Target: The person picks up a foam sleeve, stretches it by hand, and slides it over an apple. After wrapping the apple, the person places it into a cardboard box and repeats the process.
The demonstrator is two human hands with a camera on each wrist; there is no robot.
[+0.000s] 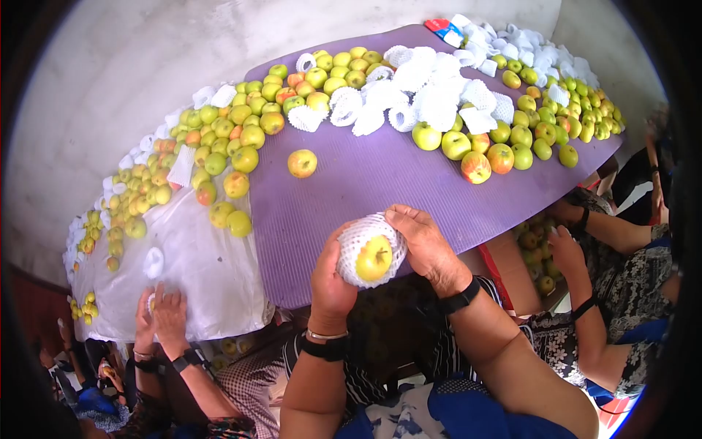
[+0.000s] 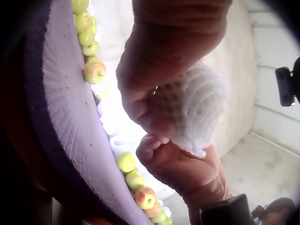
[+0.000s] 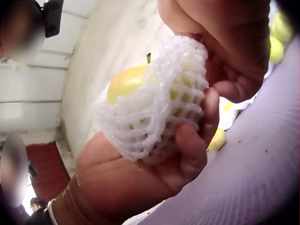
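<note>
A yellow-green apple (image 1: 374, 257) with its stem showing sits inside a white foam net (image 1: 356, 238), held up over the front edge of the purple mat. My left hand (image 1: 334, 276) cups it from the left and below, fingers curled round the net. On the other side my right hand (image 1: 425, 245) pinches the net's upper edge between thumb and fingers. In the right wrist view the net (image 3: 154, 108) wraps the sides of the apple (image 3: 125, 83), leaving its stem end bare. The left wrist view shows the net's ribbed outer side (image 2: 201, 103), with the apple mostly covered.
Loose apples (image 1: 241, 113) and a pile of white foam nets (image 1: 439, 80) lie along the back of the purple mat (image 1: 322, 212). One apple (image 1: 302, 163) stands apart. Other people's hands (image 1: 170, 318) work at the left on a plastic-covered part; another person sits at right beside a box (image 1: 508, 274).
</note>
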